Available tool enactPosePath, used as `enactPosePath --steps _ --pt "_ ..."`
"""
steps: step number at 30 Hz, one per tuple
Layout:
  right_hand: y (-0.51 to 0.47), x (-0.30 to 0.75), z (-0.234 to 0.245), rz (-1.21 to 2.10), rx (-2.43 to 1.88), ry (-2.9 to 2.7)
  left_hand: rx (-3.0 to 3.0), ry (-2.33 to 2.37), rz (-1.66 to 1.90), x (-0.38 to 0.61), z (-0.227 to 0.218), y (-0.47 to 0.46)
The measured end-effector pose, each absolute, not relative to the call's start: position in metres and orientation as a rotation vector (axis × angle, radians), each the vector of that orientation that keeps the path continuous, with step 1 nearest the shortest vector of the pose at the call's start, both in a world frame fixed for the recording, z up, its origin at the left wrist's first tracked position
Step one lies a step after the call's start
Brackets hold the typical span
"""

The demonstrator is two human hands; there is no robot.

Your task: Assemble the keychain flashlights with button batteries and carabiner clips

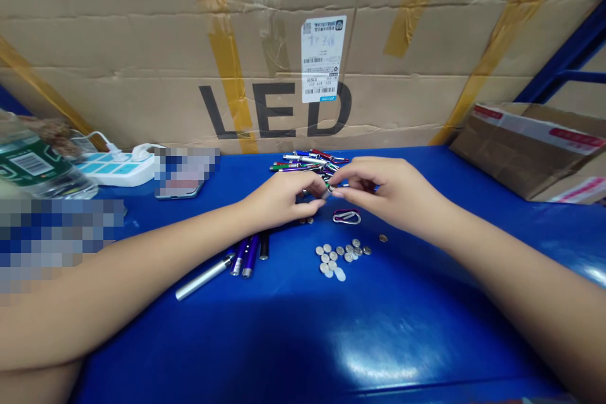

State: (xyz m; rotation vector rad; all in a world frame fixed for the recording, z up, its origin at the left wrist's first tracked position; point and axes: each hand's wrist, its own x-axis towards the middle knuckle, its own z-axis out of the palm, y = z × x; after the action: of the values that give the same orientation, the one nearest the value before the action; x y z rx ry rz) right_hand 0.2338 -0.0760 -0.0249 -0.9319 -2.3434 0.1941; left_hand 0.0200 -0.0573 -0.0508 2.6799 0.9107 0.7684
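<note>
My left hand (286, 202) and my right hand (391, 189) meet fingertip to fingertip over the blue table. Both are closed in a pinch around a small shiny metal piece, mostly hidden by the fingers. Just behind them lies a pile of slim metal penlights (307, 159) in several colours, some with clips. A purple and silver carabiner (347, 217) rests below my right hand. Nearer to me are several silver button cells (332, 256) with a few pale round tabs (340, 274) among them; one cell (383, 238) sits apart to the right.
Under my left forearm lie blue-purple tubes (250, 259), a black one (264, 246) and a silver one (203, 279). Further left are a phone (182, 186), a power strip (118, 168) and a bottle (35, 161). Cardboard (161, 69) walls the back; an open box (525, 151) stands right.
</note>
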Motion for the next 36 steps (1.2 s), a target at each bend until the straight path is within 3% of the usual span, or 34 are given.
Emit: enactPosePath --steps 21,26,36 --pt "-0.082 0.24 -0.015 0.235 -1.01 -2.435 2.725 0.907 0.927 0.02 -0.057 -0.054" --pt "-0.078 0.232 -0.027 0.27 -0.997 -2.518 2.604 1.032 1.077 0.02 -0.056 -0.054" --pt "-0.074 0.204 -0.046 0.331 -0.923 -2.69 2.561 1.071 1.038 0.022 -0.055 -0.055"
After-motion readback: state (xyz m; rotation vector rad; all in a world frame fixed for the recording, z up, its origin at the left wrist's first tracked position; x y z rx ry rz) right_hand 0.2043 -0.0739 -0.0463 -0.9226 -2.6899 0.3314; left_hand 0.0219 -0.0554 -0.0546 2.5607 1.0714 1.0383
